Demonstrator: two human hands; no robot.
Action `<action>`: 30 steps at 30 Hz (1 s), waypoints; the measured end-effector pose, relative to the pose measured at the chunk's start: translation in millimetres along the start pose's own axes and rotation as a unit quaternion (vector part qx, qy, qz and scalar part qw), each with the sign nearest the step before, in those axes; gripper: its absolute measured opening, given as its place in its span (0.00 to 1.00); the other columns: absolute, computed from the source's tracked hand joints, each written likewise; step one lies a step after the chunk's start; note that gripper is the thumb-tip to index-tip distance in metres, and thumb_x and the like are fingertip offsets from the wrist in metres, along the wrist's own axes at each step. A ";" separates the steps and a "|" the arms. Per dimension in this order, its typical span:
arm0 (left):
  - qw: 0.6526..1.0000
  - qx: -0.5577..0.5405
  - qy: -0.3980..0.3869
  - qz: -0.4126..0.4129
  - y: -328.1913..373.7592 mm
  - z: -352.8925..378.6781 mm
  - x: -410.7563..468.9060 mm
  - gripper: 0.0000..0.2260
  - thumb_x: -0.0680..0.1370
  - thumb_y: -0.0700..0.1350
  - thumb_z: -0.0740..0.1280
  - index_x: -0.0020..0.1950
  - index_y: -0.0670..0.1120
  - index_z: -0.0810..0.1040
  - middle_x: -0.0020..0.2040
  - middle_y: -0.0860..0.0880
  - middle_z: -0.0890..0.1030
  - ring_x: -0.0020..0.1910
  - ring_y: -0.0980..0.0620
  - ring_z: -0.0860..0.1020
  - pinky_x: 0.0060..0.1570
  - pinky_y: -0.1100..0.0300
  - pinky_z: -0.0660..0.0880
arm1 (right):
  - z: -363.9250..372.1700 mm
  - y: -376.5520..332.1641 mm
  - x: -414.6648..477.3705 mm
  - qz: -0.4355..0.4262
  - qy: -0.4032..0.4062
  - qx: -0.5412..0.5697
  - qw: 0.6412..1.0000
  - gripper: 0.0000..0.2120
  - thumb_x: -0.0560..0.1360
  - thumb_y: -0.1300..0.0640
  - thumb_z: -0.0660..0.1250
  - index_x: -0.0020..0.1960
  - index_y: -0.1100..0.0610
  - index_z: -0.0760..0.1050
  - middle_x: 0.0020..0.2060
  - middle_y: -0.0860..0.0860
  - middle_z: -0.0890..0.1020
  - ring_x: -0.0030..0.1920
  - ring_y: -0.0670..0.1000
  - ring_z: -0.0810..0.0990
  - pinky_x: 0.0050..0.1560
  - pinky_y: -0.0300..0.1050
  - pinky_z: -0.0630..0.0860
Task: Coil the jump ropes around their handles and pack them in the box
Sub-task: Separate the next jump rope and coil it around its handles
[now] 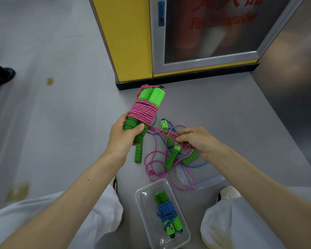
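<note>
My left hand [124, 133] grips a pair of green foam handles [152, 97] with pink rope coiled around their middle [142, 112]. My right hand [196, 139] pinches the free end of that pink rope [162, 133], stretched taut between both hands. On the floor below lie loose pink rope [152, 164], a blue rope [194, 166] and more green handles [171, 159]. A clear plastic box [142, 196] near my knees holds a finished bundle with blue rope around green handles [166, 212].
The box's clear lid [205, 182] lies on the grey floor to the right, partly under the ropes. A yellow fire-extinguisher cabinet [133, 42] with a black base stands just behind the handles. My knees in white trousers flank the box.
</note>
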State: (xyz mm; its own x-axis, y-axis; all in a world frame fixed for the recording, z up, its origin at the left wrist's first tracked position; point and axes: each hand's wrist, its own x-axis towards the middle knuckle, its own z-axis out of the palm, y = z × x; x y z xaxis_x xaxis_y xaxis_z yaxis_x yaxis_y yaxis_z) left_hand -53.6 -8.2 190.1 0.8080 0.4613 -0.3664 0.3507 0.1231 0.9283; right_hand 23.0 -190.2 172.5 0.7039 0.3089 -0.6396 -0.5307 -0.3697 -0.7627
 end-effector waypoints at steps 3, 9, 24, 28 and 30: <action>1.000 0.005 0.002 0.006 -1.0 -1.8 -0.6 0.19 0.76 0.38 0.69 0.64 0.51 0.72 0.50 0.51 0.79 0.47 0.53 0.79 0.39 0.60 0.77 | -9.1 4.0 2.2 0.000 0.039 -0.057 0.998 0.13 0.69 0.76 0.65 0.37 0.59 0.77 0.29 0.51 0.79 0.28 0.45 0.76 0.32 0.34 0.73; 1.000 0.011 0.010 0.016 2.5 -5.8 2.5 0.18 0.76 0.38 0.69 0.61 0.54 0.71 0.50 0.52 0.78 0.46 0.53 0.79 0.37 0.61 0.77 | -12.9 12.0 -2.0 0.010 0.038 0.002 0.999 0.10 0.75 0.72 0.63 0.40 0.59 0.73 0.36 0.54 0.81 0.38 0.50 0.80 0.40 0.39 0.73; 0.998 0.004 0.054 0.030 4.3 -12.3 8.7 0.20 0.76 0.39 0.69 0.66 0.50 0.71 0.53 0.49 0.78 0.48 0.50 0.79 0.37 0.60 0.77 | -22.5 11.1 1.1 0.038 0.036 0.021 0.998 0.07 0.73 0.65 0.70 0.50 0.63 0.75 0.30 0.56 0.71 0.21 0.45 0.63 0.18 0.34 0.60; 0.997 0.033 0.037 0.051 5.2 -11.4 7.1 0.21 0.75 0.39 0.69 0.67 0.50 0.71 0.52 0.50 0.78 0.48 0.54 0.79 0.38 0.62 0.77 | -23.2 10.7 0.0 -0.014 0.022 -0.084 0.996 0.10 0.71 0.67 0.71 0.51 0.57 0.78 0.38 0.52 0.77 0.33 0.46 0.74 0.36 0.38 0.75; 1.000 0.013 0.011 0.025 5.3 -9.1 4.2 0.21 0.75 0.38 0.69 0.66 0.51 0.72 0.51 0.51 0.79 0.47 0.53 0.79 0.38 0.61 0.77 | -21.5 11.5 -0.2 -0.020 0.007 -0.106 0.994 0.12 0.72 0.68 0.68 0.52 0.55 0.78 0.41 0.49 0.77 0.46 0.48 0.77 0.53 0.42 0.75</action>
State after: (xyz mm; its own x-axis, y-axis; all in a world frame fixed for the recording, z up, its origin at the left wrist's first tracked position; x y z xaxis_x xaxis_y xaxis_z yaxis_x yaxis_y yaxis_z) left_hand -52.6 2.4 194.1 0.8144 0.4852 -0.3185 0.3226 0.0778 0.9433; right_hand 26.9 -213.4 165.9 0.7301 0.3157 -0.6060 -0.3910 -0.5344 -0.7494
